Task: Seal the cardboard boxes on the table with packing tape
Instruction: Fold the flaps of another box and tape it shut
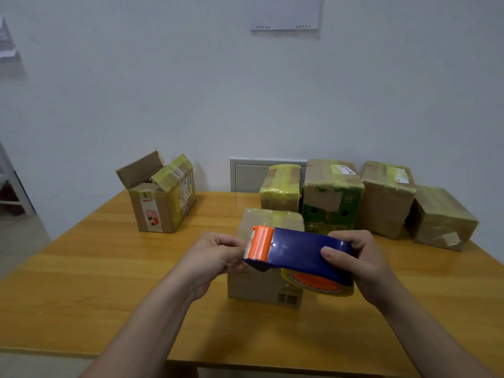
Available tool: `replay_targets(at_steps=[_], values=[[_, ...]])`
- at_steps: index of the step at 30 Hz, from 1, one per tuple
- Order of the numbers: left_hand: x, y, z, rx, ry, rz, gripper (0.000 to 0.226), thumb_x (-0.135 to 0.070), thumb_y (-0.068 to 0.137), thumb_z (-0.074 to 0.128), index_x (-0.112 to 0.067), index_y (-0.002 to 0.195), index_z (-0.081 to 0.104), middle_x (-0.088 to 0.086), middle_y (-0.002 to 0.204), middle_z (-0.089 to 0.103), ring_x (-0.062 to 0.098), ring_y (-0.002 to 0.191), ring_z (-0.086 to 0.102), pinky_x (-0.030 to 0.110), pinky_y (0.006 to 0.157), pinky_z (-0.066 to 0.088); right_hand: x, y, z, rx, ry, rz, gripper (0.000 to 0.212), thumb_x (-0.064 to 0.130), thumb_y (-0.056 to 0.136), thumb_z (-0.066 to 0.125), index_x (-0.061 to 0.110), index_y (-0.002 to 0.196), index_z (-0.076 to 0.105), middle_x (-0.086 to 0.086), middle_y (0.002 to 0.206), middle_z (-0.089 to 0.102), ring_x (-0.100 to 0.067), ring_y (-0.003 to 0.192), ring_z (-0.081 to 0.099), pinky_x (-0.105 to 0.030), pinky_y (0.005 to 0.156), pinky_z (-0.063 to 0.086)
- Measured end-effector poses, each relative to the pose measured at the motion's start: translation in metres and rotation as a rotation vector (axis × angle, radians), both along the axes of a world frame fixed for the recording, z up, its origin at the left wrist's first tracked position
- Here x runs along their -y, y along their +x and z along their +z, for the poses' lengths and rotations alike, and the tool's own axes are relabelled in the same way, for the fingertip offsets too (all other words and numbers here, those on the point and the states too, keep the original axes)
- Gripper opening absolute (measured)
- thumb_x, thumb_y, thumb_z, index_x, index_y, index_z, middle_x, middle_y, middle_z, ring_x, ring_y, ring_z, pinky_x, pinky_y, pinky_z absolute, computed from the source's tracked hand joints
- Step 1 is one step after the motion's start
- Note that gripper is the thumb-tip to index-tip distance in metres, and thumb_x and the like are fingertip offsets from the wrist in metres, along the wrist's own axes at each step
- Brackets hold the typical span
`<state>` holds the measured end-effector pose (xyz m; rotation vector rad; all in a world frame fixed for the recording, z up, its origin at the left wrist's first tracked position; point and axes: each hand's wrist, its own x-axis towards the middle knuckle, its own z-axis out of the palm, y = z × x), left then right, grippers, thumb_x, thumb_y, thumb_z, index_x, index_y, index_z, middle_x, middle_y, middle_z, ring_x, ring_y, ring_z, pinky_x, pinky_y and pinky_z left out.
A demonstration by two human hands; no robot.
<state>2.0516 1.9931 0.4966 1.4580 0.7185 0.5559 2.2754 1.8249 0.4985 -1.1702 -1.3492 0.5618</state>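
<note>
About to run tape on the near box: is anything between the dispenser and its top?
Nothing visible. The tape dispenser, held by the left hand and right hand, hovers right over the near box. The dispenser itself hides much of the box's top.

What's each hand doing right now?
Left hand: closed, pinching at the orange front end of the tape dispenser.
Right hand: closed on the dispenser's blue body.
</note>
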Motion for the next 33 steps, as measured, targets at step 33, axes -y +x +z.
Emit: replay_targets(at_steps=[33], values=[[-0.016,-0.011,-0.024,-0.389,0.636,0.268,0.008,-0.035,0.088,0.081,-0.032,0.082,0.077,-0.013,0.064,0.074,0.002,0.062,0.071,0.026,0.056,0.058,-0.002,-0.035,0.031,0.530,-0.175,-0.197,0.033,0.063,0.075,0.062,0.031,0.085,0.066,0.010,0.076,0.071,-0.003,0.080,0.069,-0.019,0.054,0.053]])
